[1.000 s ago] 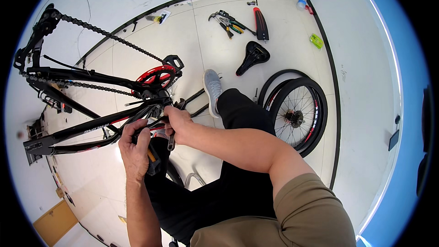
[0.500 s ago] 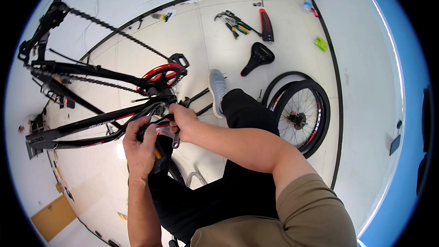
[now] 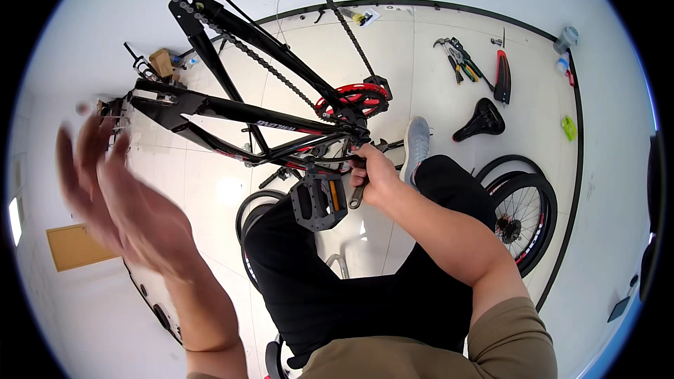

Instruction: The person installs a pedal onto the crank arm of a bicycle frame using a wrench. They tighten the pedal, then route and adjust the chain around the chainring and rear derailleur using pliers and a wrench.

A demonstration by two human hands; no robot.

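In front of me a black bicycle frame slants up to the left, with a chain and a red-and-black chainring. My right hand is closed around a metal wrench beside the frame's crank area. The wrench's ring end sticks out below the fingers; the hand partly hides where the tool meets the bike. Just left of it is a black platform pedal with an orange reflector. Raised at the far left, my left hand is empty, its fingers apart and blurred by motion.
Pliers and a hammer, a red-and-black mudguard and a black saddle lie on the floor ahead. Wheels lie right of my knee. Bottles stand by the far-right wall, near a green packet.
My left hand has left the pedal area and swung up to the left, fingers spreading. My right hand stays on the wrench. The view has turned left, shifting the scene rightward.
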